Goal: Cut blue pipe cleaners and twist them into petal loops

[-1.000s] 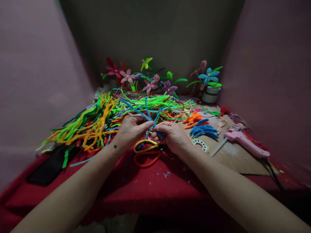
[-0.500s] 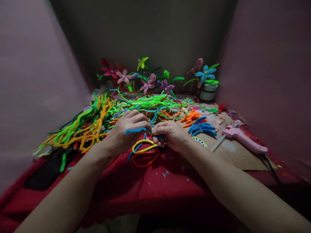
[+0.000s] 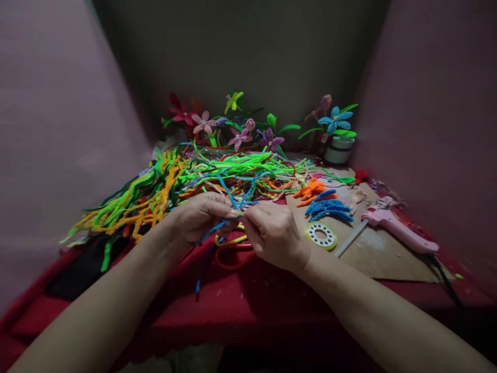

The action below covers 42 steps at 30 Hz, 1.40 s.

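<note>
My left hand [image 3: 202, 216] and my right hand [image 3: 272, 234] meet at the middle of the red cloth, fingertips pinched together on a blue pipe cleaner [image 3: 215, 228]. Its loose ends rise toward the pile and one end trails down over the cloth. Both hands are closed on it. Under them lie scissors [image 3: 233, 248] with yellow and orange handle loops. Behind the hands spreads a big heap of pipe cleaners [image 3: 163, 186] in green, orange, yellow and blue.
A tape roll [image 3: 321, 234], a pink glue gun [image 3: 396, 228], bent blue pieces [image 3: 328, 207] and orange pieces [image 3: 310, 189] rest on a cardboard sheet [image 3: 380, 259] at right. Pipe-cleaner flowers [image 3: 240, 129] and a small pot [image 3: 338, 150] stand at the back. A dark flat object [image 3: 77, 269] lies left.
Both hands have drawn a little nearer to me and lifted off the scissors. The blue pipe cleaner has been turned between the fingers, and one end now hangs down over the cloth.
</note>
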Each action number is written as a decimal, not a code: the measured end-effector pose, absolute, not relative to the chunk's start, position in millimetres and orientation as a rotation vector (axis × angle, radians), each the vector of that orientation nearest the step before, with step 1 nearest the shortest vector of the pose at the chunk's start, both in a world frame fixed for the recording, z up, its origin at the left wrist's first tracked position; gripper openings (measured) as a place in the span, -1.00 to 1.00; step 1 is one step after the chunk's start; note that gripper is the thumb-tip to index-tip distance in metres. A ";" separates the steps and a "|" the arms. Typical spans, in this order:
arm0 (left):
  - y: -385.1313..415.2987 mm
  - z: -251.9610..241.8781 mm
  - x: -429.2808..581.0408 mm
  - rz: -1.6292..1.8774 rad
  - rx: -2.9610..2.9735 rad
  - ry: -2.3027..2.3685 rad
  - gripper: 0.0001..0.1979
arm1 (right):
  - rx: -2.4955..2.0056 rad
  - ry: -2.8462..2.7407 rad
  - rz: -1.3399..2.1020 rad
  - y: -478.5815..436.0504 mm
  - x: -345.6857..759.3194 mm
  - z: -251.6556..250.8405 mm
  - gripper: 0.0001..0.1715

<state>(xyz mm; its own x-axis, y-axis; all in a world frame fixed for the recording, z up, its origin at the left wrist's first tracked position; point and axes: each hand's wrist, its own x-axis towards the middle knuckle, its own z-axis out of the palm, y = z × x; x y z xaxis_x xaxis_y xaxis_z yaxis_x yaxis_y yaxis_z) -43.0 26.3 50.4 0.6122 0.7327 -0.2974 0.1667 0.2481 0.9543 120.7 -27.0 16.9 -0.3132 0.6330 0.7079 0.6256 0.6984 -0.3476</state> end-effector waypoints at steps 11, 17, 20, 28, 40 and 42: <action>14.6 68.1 -45.8 0.928 1.850 0.827 -0.86 | -0.819 -1.337 1.186 -25.7 121.1 30.2 -0.84; 9.2 68.4 -44.9 0.971 2.222 0.779 -0.92 | -0.749 -1.312 1.355 -24.4 123.0 32.7 -0.83; 8.2 66.7 -43.1 0.851 2.124 0.859 -0.87 | -0.824 -1.433 1.205 -27.3 123.1 31.7 -0.80; 10.8 56.3 -37.3 0.695 1.668 0.897 -0.81 | -0.954 -1.604 0.694 -26.4 118.7 23.0 -0.81; 10.5 69.5 -40.4 0.907 2.013 1.068 -0.84 | -0.847 -1.227 1.508 -21.5 121.0 29.4 -0.78; 11.6 67.7 -41.8 0.842 1.966 1.071 -0.81 | -0.869 -1.252 1.420 -23.7 119.1 30.4 -0.78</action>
